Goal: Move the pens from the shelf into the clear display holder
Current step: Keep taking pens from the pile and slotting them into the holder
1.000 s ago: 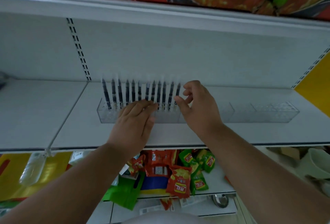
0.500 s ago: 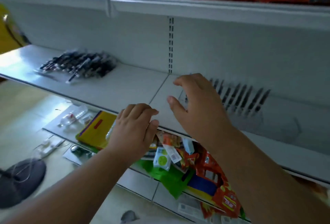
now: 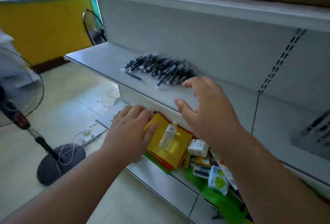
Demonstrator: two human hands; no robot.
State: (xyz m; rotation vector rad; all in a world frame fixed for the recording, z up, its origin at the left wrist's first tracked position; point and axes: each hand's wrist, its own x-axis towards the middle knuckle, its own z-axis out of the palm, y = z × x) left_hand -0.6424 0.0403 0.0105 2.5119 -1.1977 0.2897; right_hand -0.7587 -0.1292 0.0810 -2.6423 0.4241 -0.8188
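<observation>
A heap of black pens [image 3: 160, 69] lies on the white shelf [image 3: 107, 59], blurred by motion. My right hand [image 3: 207, 109] hovers just right of and below the heap, fingers spread and slightly curved, holding nothing. My left hand [image 3: 130, 131] hangs lower, in front of the shelf's edge, fingers loosely bent and empty. The clear display holder [image 3: 317, 131] with several pens standing in it shows blurred at the far right edge.
On the lower shelf lie a yellow packet [image 3: 171, 152], a small clear bottle [image 3: 168, 136], white boxes and green snack packets [image 3: 217, 181]. A standing fan [image 3: 19, 98] and a power strip with cables [image 3: 89, 134] are on the floor at left.
The view has swung left from the display holder to the pen heap. Both hands moved left with it, the right one now close to the heap.
</observation>
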